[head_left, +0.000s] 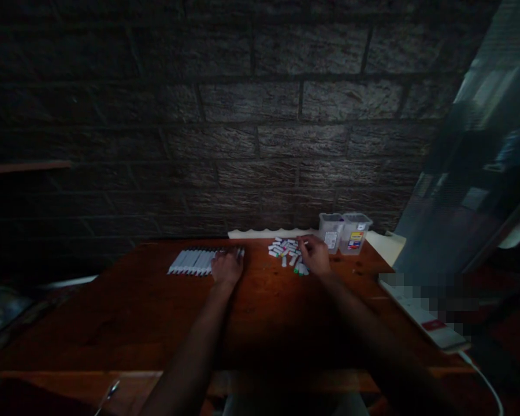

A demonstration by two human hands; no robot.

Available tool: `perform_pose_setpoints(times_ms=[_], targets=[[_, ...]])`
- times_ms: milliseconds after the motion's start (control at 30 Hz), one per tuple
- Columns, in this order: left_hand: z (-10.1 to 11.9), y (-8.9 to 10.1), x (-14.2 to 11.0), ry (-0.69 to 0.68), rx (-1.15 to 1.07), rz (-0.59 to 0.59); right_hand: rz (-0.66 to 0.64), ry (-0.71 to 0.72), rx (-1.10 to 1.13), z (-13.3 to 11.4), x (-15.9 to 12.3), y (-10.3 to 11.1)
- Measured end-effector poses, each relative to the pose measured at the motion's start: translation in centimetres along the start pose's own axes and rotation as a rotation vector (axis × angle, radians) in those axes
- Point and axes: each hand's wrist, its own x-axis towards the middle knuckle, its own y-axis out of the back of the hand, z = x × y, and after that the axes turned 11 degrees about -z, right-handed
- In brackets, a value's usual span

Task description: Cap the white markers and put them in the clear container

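Note:
Laid side by side on the wooden table (125, 312) is a row of white markers (193, 262) with dark ends. My left hand (227, 267) rests on the right end of that row, fingers spread over the markers and partly hidden behind the knuckles. To the right lies a loose pile of short white pieces that look like marker caps (283, 248), some with green or other coloured ends. My right hand (315, 255) is at the right side of this pile, thumb and forefinger pinched together on what appears to be a cap, small and dim.
Two clear plastic containers (330, 234) with labels stand at the back right against the dark block wall (281, 138). A pale wavy-edged strip (273, 233) runs behind the table. On the right edge lies a white flat object (420, 315) with a white cable (481, 372).

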Motion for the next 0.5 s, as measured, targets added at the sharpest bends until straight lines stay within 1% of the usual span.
perform_pose_setpoints(times_ms=[67,133,233,367,500], targets=[[-0.3,0.0,0.1,0.009,0.043,-0.029,-0.076,0.018,0.007,0.8,-0.8,-0.9],[-0.1,-0.1,0.2,0.006,0.069,-0.041,-0.113,-0.006,0.0,1.7,-1.3,-0.7],[0.7,-0.1,0.0,-0.013,0.085,-0.038,-0.128,-0.065,-0.023,2.7,-1.6,0.0],[1.3,-0.2,-0.2,-0.047,0.089,-0.019,-0.165,-0.08,-0.024,2.4,-1.5,-0.3],[1.3,-0.7,-0.1,-0.036,0.062,-0.01,-0.189,-0.077,-0.008,1.8,-1.6,-0.7]])
